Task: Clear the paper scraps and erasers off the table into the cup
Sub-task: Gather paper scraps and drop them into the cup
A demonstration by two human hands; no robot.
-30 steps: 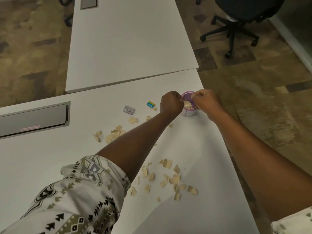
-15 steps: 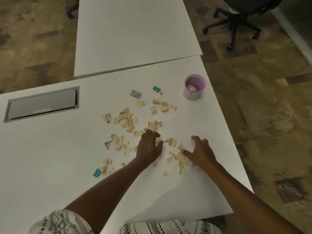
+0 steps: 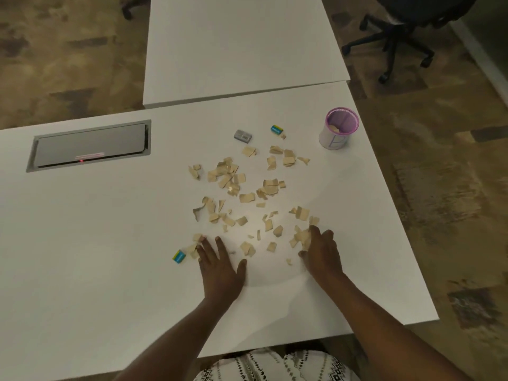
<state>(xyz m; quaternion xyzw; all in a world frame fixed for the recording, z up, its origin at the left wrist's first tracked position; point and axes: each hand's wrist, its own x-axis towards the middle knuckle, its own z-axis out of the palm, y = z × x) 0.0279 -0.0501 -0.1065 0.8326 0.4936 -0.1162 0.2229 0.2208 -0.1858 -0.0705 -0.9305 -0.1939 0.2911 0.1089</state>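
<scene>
Both hands rest on the worktop (image 3: 110, 243) at the near edge of the scraps (image 3: 228, 177). The left hand (image 3: 220, 268) lies flat, grip wide, its fingertips touching scraps just beside a blue eraser (image 3: 179, 256). The right hand (image 3: 321, 254) has a loose grip, fingers bent against a small heap, clasping nothing. The cup (image 3: 334, 138) stands upright at the far right with scraps inside. A grey eraser (image 3: 243, 136) and a second blue eraser (image 3: 276, 129) lie near it.

far right, the chair (image 3: 395, 37) is cut off at the top; the right hand (image 3: 321, 251) covers some scraps (image 3: 299, 238).
</scene>
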